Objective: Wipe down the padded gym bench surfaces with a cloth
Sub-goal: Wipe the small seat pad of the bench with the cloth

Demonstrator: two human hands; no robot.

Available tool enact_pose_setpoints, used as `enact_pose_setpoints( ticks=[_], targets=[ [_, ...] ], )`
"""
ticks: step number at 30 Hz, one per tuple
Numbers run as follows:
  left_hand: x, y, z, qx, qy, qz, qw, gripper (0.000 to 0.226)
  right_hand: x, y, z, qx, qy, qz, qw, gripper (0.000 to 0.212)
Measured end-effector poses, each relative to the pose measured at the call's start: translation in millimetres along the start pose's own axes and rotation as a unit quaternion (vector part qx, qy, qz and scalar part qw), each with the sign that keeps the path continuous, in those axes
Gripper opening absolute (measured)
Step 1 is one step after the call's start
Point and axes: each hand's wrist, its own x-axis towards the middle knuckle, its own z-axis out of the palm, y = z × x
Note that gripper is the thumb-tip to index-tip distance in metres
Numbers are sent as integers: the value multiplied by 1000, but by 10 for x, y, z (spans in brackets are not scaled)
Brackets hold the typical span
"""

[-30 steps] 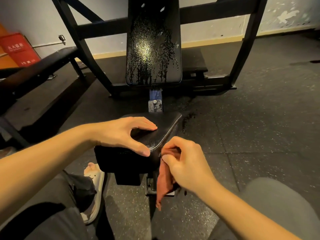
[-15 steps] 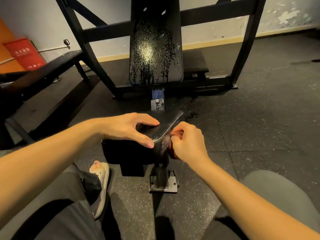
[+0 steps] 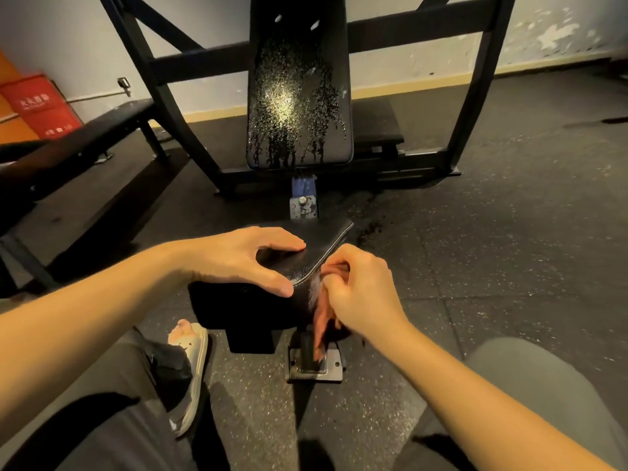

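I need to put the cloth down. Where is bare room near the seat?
The floor right of the seat pad, beyond the right hand holding the cloth, is bare. Left is crowded: a sandalled foot and the flat bench. The left hand rests on the seat top; the backrest is wet.

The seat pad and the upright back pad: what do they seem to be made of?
Seat pad: probably black vinyl or leather; grained, slightly glossy skin with a pale seam along its edge. Back pad: likely the same smooth covering; droplets bead and run down it instead of soaking in.
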Motion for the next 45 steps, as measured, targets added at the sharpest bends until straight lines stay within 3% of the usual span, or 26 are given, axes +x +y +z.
enact_pose_setpoints(
  ticks=[3,8,13,18,25,31,32,34,36,38,39,40,42,45],
  targets=[
    [-12,16,-6,12,0,-9,1000,92,251,115,13,-34,7,64,997,13],
    [-15,-3,1,-6,6,13,1000,87,-119,-55,-11,41,-17,-40,998,20],
    [-8,20,-7,-11,-2,16,1000,88,842,507,70,-54,3,66,996,19],
    [1,-5,18,-16,9,23,1000,91,1271,810,110,-52,19,146,988,15],
    [17,9,-6,-3,12,33,999,92,634,519,43,-6,-28,10,1000,19],
    [10,-20,24,-7,11,38,999,91,1369,889,-9,-46,-27,135,989,12],
    [5,-27,33,-14,9,39,999,91,1414,939,-44,-46,2,149,988,9],
    [0,-39,42,-24,10,41,999,91,1427,951,-141,-2,118,200,973,10],
    [9,-38,44,-30,7,38,999,92,1435,967,-216,178,212,309,910,15],
    [6,-32,49,-32,7,37,999,92,1415,934,-172,380,134,391,827,31],
    [2,-30,50,-33,8,37,999,92,1362,906,-121,421,99,404,806,31],
    [-4,-33,51,-34,9,37,999,91,1329,890,-50,435,86,401,802,22],
    [-6,-42,53,-40,11,39,998,90,1292,925,104,414,78,367,829,2],
    [0,-59,60,-39,14,44,998,90,1206,926,158,358,71,367,856,15]
  ],
)
